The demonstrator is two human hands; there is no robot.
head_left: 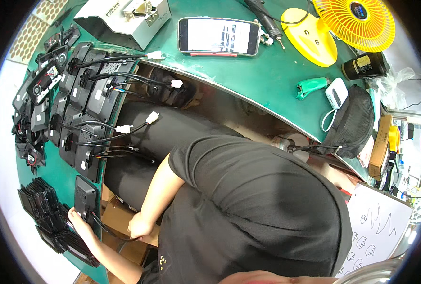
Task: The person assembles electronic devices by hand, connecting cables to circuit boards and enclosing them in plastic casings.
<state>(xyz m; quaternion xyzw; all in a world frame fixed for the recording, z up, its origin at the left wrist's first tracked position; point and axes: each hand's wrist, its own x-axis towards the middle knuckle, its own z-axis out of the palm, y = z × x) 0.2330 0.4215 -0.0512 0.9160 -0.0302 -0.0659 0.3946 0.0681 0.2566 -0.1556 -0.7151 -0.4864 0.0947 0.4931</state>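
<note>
My left hand (79, 221) grips the lower end of a black rectangular module (85, 196) that lies at the edge of the green table (248, 78). A thin black cable (107, 230) runs from that module down to my right hand (139, 227). The right hand is closed around the cable just below the table edge, over a brown cardboard box (120, 215). To the left of my left hand stand rows of black flat parts (44, 208).
Several black modules (85, 90) with cables and white plugs (123, 128) line the table's left edge. Farther back are a phone (218, 36) showing a screen, a white box (122, 19), a yellow fan (350, 23), a green-handled tool (312, 86) and a black pouch (352, 124).
</note>
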